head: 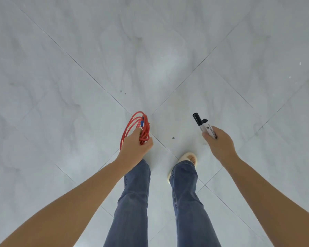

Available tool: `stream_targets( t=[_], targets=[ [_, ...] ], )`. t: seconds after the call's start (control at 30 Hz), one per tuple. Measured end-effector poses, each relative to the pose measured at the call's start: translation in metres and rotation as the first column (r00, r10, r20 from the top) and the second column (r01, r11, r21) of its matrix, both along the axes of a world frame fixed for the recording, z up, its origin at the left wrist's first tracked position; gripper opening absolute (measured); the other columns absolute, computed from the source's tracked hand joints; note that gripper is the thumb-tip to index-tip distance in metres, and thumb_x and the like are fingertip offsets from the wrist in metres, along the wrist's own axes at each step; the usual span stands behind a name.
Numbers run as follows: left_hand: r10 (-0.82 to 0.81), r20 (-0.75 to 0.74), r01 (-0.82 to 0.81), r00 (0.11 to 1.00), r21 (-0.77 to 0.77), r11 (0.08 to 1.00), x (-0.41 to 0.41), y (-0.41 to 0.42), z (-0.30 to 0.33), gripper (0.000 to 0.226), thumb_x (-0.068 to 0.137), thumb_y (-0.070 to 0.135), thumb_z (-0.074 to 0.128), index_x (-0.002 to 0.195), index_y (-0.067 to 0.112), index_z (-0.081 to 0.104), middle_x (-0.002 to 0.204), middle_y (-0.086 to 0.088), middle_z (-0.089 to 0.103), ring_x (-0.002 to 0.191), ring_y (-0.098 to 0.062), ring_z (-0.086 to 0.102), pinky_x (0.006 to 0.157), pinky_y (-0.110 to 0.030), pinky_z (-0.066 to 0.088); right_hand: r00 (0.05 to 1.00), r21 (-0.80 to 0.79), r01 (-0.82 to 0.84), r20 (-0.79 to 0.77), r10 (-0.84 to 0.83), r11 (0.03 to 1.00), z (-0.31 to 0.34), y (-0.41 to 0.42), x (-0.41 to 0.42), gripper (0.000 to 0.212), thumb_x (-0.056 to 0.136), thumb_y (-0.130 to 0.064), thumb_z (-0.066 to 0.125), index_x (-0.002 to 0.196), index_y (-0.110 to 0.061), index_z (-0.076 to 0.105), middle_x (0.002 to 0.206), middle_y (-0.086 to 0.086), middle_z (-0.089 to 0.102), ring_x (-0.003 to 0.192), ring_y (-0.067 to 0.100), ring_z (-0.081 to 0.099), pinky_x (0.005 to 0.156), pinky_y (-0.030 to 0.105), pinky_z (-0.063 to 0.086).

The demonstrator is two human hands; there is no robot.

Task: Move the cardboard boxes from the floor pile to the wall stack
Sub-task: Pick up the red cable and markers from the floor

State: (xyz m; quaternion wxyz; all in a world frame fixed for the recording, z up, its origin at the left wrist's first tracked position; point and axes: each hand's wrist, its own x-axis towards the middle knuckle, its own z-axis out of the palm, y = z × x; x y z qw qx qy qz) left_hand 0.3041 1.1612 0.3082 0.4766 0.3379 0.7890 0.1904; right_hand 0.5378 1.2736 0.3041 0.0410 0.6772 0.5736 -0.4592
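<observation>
Both bare arms reach forward and down. The left hand (135, 148) curls around a cable coil (138, 128); the right hand (219, 144) grips two markers (204, 126) jutting past its fingers.

The floor (78, 86) under both hands looks like polished stone or ceramic tile, pale grey with faint marbled veining, smooth and softly glossy, with thin dark joints between the tiles. The cable (141, 129) coiled in the left hand (135, 148) has a smooth red plastic jacket with a slight sheen and a small blue plastic piece near the fingers. The two markers (204, 126) in the right hand (219, 145) have smooth white plastic barrels with printed labels and glossy black plastic caps. Below the hands, the jeans (132, 211) are matt blue denim, and the slipper (187, 157) looks like matt cream foam or rubber.
</observation>
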Motion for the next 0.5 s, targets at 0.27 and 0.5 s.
stream_targets(
  t=[0.27,0.5],
  targets=[
    [0.105,0.058,-0.114,0.993,0.188,0.975,-0.044,-0.002,0.206,0.019,0.09,0.02,0.057,0.077,0.019,0.043,0.069,-0.002,0.046,0.06,-0.017,0.043,0.059,-0.03,0.045,0.984,0.213,-0.099,-0.125,0.128,0.972,0.19,0.007,-0.059,0.032,0.093,-0.022,0.051,0.066,-0.012,0.036,0.058,0.0,0.029,0.053,0.015,0.025,0.048,0.027,0.02],
    [0.162,0.054,-0.17,0.985,0.246,0.954,-0.077,-0.058,0.296,0.012,0.091,0.021,0.058,0.086,0.02,0.048,0.072,0.002,0.05,0.06,-0.015,0.048,0.054,-0.021,0.045,0.964,0.295,0.064,-0.264,0.017,0.953,0.287,-0.036,-0.079,0.038,0.091,-0.028,0.056,0.062,-0.017,0.034,0.06,0.0,0.034,0.055,0.015,0.03,0.054,0.029,0.026]
  ],
)
